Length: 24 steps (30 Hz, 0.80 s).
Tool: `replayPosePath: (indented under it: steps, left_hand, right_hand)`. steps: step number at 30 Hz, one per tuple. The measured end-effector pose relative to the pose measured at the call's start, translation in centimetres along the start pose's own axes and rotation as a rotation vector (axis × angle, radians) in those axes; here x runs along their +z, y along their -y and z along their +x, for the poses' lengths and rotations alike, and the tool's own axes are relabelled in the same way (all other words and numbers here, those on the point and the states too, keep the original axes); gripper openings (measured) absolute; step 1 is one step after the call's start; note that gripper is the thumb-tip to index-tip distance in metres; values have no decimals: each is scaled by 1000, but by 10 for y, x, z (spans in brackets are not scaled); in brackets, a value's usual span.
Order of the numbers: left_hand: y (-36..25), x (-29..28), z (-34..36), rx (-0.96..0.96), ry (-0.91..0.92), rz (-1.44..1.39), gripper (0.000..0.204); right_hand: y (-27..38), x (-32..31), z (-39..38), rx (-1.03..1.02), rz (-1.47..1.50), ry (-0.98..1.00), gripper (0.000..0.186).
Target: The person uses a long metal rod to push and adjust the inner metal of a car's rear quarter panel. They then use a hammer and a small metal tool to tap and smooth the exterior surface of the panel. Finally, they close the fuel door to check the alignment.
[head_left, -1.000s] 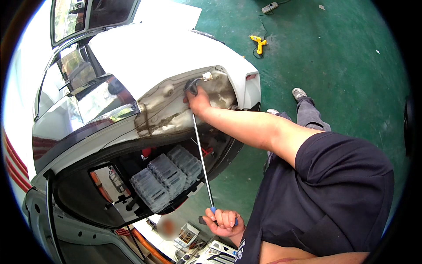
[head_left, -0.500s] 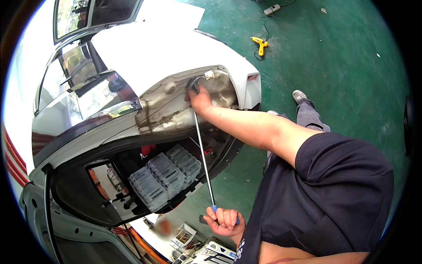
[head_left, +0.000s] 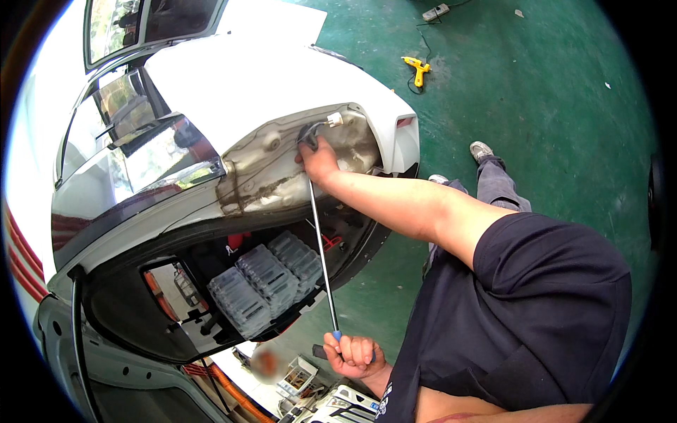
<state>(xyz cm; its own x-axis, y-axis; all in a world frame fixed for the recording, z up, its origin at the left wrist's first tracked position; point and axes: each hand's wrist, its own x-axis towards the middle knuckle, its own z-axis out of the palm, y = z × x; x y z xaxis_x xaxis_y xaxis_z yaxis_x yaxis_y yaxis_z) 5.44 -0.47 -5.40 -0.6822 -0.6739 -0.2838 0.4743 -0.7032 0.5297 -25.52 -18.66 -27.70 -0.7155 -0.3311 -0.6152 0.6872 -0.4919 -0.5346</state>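
My right hand (head_left: 321, 161) reaches into the uncovered rear corner of a white car (head_left: 268, 70). Its fingers are closed at a black wiring harness (head_left: 310, 134), from which a white connector (head_left: 335, 119) sticks out. Below that hand runs the long metal shaft of a T-handle wrench (head_left: 321, 247); its upper tip is hidden behind the hand. Lower down, my left hand (head_left: 356, 354) is wrapped round the wrench's blue and black handle, and the black end shows past the fingers.
Clear plastic cases (head_left: 264, 275) lie in the open boot, below the shaft's left side. A raised tailgate (head_left: 120, 381) is at lower left. On the green floor (head_left: 557, 106) lie a yellow glue gun (head_left: 417, 71) and a power strip (head_left: 436, 13). White shelving (head_left: 296, 377) stands beyond the car.
The wrench's handle end has shifted slightly left and turned in my left hand; its blue far end no longer shows. My right hand stays almost in place.
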Motion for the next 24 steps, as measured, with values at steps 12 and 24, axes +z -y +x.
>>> replayPosePath:
  steps: [12,24]
  left_hand:
    - [1,9,-1,8,-19,-54,37]
    - [2,4,-4,22,-8,-52,35]
  right_hand:
    - [0,0,2,-7,-11,-4,28]
    - [-1,2,2,-6,11,-11,22]
